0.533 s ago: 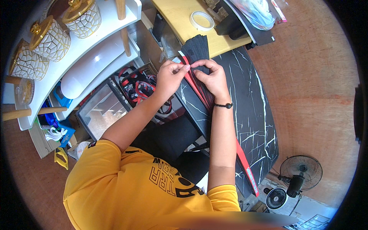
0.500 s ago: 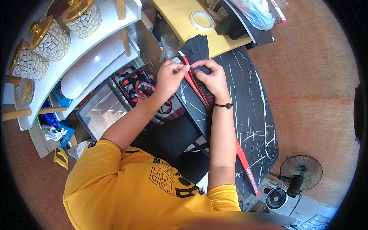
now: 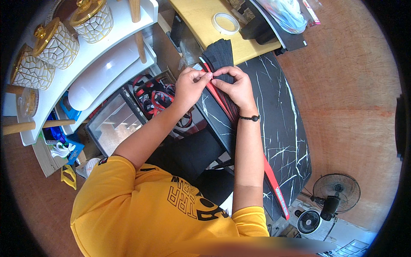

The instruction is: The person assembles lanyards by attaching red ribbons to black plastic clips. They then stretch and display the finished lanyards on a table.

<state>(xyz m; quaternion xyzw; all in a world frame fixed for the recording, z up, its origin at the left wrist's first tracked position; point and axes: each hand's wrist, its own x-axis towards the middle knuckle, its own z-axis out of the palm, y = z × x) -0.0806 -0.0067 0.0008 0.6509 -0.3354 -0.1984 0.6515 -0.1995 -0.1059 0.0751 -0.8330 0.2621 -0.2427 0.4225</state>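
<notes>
A bundle of flat black straps (image 3: pixel 219 51) fans out at its far end on the dark table. Red straps (image 3: pixel 216 93) run along the bundle's left side. My left hand (image 3: pixel 192 85) is closed, thumb and index finger pinching at the edge of a red strap. Right beside those fingertips, my right hand (image 3: pixel 238 88) has its thumb and index finger curled together in a pinch at the same edge. What lies between the right fingertips is too small to make out. My right forearm hides part of the bundle; a red strap end (image 3: pixel 276 188) shows past it.
A black marble-patterned table (image 3: pixel 274 111) lies under the straps. Beyond it, a yellow table (image 3: pixel 197 19) carries a roll of tape (image 3: pixel 225 23). To the left are a white shelf (image 3: pixel 115 32) with patterned jars (image 3: pixel 55 43) and a bin of red-black straps (image 3: pixel 154 96). Fans (image 3: pixel 336 192) stand at right.
My right thumb has slid left, toward the right index fingertip and the left hand's fingers. The left hand and the straps look almost unmoved.
</notes>
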